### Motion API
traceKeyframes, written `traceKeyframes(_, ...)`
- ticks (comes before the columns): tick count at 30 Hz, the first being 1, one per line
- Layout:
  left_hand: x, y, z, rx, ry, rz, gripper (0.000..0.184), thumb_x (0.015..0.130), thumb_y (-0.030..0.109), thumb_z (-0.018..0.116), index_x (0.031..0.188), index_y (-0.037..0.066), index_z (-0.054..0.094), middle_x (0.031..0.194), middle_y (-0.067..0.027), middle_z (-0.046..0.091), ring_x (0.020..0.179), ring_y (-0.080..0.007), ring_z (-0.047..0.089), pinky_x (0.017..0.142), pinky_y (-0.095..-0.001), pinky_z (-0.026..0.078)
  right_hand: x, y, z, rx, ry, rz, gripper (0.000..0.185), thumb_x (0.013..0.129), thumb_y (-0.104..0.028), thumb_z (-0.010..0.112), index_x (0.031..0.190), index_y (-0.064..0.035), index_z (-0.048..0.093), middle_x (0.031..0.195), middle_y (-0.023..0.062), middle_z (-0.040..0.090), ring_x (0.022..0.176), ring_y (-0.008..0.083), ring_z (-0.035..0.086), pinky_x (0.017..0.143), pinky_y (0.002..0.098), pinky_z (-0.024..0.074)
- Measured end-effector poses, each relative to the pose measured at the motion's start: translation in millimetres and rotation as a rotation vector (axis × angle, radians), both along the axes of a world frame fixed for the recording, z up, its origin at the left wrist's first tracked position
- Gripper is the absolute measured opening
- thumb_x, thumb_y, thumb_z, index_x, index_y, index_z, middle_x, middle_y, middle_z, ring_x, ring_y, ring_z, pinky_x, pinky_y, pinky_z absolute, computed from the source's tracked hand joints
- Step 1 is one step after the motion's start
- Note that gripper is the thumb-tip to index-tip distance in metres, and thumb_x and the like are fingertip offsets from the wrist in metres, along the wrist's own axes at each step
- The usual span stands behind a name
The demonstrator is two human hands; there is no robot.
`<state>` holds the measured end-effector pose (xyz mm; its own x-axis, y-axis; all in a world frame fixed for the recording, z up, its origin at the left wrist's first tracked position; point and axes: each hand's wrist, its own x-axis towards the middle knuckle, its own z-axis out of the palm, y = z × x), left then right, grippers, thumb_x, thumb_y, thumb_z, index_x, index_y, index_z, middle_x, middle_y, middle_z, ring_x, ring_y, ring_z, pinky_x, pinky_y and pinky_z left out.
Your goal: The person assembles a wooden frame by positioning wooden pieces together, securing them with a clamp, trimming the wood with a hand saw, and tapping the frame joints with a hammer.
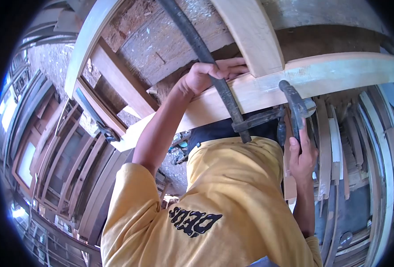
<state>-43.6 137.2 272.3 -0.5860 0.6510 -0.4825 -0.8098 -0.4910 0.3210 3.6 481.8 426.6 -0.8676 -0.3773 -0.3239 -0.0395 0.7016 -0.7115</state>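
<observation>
A long dark bar clamp (pixel 228 99) lies across a pale wooden rail (pixel 259 95) in front of me. My left hand (pixel 210 73) is at the clamp's bar, thumb over it and fingers reaching behind it along the rail's far edge. Those fingertips come close to a wooden crosspiece (pixel 255 40) that meets the rail. In my right hand (pixel 302 158) is the handle of a hammer (pixel 296 104), its dark head beside the rail's near edge. The clamp's screw handle (pixel 281 129) hangs just left of the hammer, near my waist.
The rail belongs to a larger wooden frame with a curved side piece (pixel 86 44) and a slat (pixel 123 78). Another clamp (pixel 106 131) sits at its left corner. Stacked wooden frames (pixel 68 164) stand at left, and timber strips (pixel 334 147) lean at right.
</observation>
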Motion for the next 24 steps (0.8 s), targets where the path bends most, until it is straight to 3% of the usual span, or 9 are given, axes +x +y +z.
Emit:
traceKeyframes(6,-6.5,2.8,6.2,0.051,0.007,0.026,0.118,0.058,0.039,0.068,0.16,-0.01,0.032,0.157,-0.0293,0.047,0.143,-0.0332,0.05,0.125,-0.0365,0.031,9.2,1.1,-9.2,-0.023,0.019,0.032,0.052,0.098,-0.001,0.068,0.149,0.0029,0.055,0.139,0.0255,0.066,0.117,0.0406,0.072,0.089,0.0441,0.0609)
traceKeyframes(7,-2.5,0.8,-0.7,0.101,0.06,0.057,0.107,0.065,0.033,0.063,0.158,-0.012,0.034,0.158,-0.0318,0.047,0.148,-0.035,0.047,0.128,-0.0381,0.028,8.7,-2.0,-12.8,-0.021,0.038,0.042,0.052,0.099,-0.002,0.068,0.149,0.0024,0.055,0.139,0.0251,0.066,0.116,0.0405,0.072,0.088,0.0445,0.0608)
traceKeyframes(11,1.4,-0.5,-3.0,0.103,-0.016,0.098,0.095,0.07,0.026,0.06,0.155,-0.013,0.041,0.156,-0.032,0.049,0.146,-0.0369,0.051,0.126,-0.0392,0.034,4.7,-20.1,-20.6,0.152,-0.061,0.029,0.052,0.101,-0.006,0.067,0.152,-0.0018,0.054,0.138,0.0221,0.068,0.116,0.0398,0.072,0.088,0.0446,0.0602)
traceKeyframes(15,6.1,0.7,-15.1,0.049,0.038,0.065,0.111,0.061,0.031,0.061,0.16,-0.011,0.033,0.159,-0.0319,0.046,0.146,-0.0358,0.05,0.125,-0.0393,0.033,5.4,-19.1,-17.5,0.149,0.015,0.046,0.053,0.102,-0.006,0.066,0.153,-0.0039,0.054,0.141,0.0197,0.067,0.119,0.0395,0.07,0.091,0.0433,0.0604)
traceKeyframes(17,4.6,-1.2,-16.1,0.079,0.022,0.117,0.086,0.071,0.024,0.06,0.149,-0.011,0.052,0.154,-0.0292,0.053,0.143,-0.0344,0.054,0.122,-0.0375,0.038,10.6,-11.0,-19.4,0.102,0.12,0.099,0.052,0.102,-0.006,0.065,0.153,-0.0032,0.053,0.144,0.0194,0.065,0.121,0.0395,0.069,0.093,0.0438,0.0597)
traceKeyframes(20,3.1,-2.5,-13.3,0.068,0.024,0.082,0.087,0.071,0.024,0.06,0.151,-0.01,0.051,0.151,-0.028,0.057,0.14,-0.0324,0.056,0.121,-0.037,0.04,7.5,-21.3,-28.8,0.194,-0.042,0.04,0.051,0.103,-0.007,0.063,0.153,-0.0026,0.053,0.148,0.0185,0.062,0.126,0.0388,0.067,0.098,0.0436,0.0585)
traceKeyframes(24,2.5,-2.3,-11.4,0.047,0.019,0.084,0.088,0.071,0.024,0.059,0.152,-0.009,0.05,0.149,-0.0276,0.059,0.139,-0.0312,0.058,0.12,-0.0364,0.04,2.0,-31.7,-20.8,0.179,0.069,0.069,0.05,0.104,-0.008,0.062,0.153,-0.0029,0.053,0.15,0.0178,0.061,0.126,0.0393,0.067,0.098,0.0438,0.0585)
